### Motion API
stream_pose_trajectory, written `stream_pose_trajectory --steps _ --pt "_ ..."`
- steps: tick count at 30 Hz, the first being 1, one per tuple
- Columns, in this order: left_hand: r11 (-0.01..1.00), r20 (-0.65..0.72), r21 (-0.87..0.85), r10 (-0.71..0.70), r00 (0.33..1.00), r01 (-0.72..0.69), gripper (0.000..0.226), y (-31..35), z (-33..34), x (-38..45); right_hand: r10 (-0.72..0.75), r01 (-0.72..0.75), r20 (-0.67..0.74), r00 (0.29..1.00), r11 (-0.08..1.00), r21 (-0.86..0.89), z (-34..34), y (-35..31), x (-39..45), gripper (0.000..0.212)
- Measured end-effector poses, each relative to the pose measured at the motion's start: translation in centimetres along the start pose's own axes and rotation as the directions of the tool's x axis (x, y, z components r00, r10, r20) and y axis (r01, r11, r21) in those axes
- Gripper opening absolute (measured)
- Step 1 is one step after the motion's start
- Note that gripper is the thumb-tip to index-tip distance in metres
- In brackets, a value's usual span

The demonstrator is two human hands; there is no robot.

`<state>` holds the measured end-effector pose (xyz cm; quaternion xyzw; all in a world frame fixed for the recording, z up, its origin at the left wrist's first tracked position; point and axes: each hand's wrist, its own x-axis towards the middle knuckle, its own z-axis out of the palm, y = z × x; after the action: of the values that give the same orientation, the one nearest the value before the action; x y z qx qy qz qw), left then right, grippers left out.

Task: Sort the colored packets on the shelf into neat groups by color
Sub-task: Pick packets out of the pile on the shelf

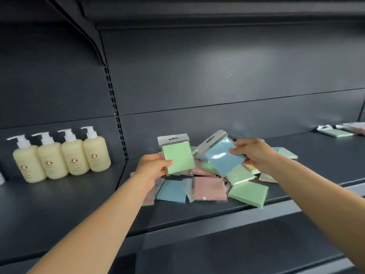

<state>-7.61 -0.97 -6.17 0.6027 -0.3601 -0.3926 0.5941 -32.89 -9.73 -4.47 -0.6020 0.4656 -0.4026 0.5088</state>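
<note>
A loose pile of colored packets (pixel 210 187) in green, blue, pink and yellow lies in the middle of the dark shelf (pixel 197 214). My left hand (pixel 152 168) grips a green packet (pixel 178 157) by its lower left corner, held upright above the pile's left side. My right hand (pixel 254 153) pinches a blue packet (pixel 223 155) by its right edge, tilted above the pile's middle. A flat blue packet (pixel 171 191), a pink one (pixel 209 188) and a green one (pixel 248 193) lie along the pile's front.
Several cream pump bottles (pixel 61 157) stand in a row on the shelf section to the left. At the far right a green packet (pixel 336 133) and a pink one (pixel 355 128) lie apart from the pile. A slotted upright (pixel 116 113) divides the sections.
</note>
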Motion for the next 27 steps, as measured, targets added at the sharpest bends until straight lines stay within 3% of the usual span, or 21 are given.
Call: stream_pose_trajectory --steps 9,17,27 --pt "0.991 0.033 -0.113 0.074 0.997 -0.070 0.024 0.5 17.2 0.1 -0.025 0.040 -0.125 0.992 0.992 0.118 -16.0 1.7 0.9 0.009" --pt "0.974 -0.097 -0.159 0.149 0.984 -0.163 0.025 -1.6 32.9 -2.7 0.039 -0.019 -0.150 0.988 0.991 0.132 -31.4 5.8 1.4 0.032" --pt "0.957 -0.163 -0.258 0.092 0.982 -0.133 0.016 -2.5 45.5 -3.7 0.119 -0.061 -0.263 0.957 0.974 0.219 -42.2 10.8 2.3 0.020"
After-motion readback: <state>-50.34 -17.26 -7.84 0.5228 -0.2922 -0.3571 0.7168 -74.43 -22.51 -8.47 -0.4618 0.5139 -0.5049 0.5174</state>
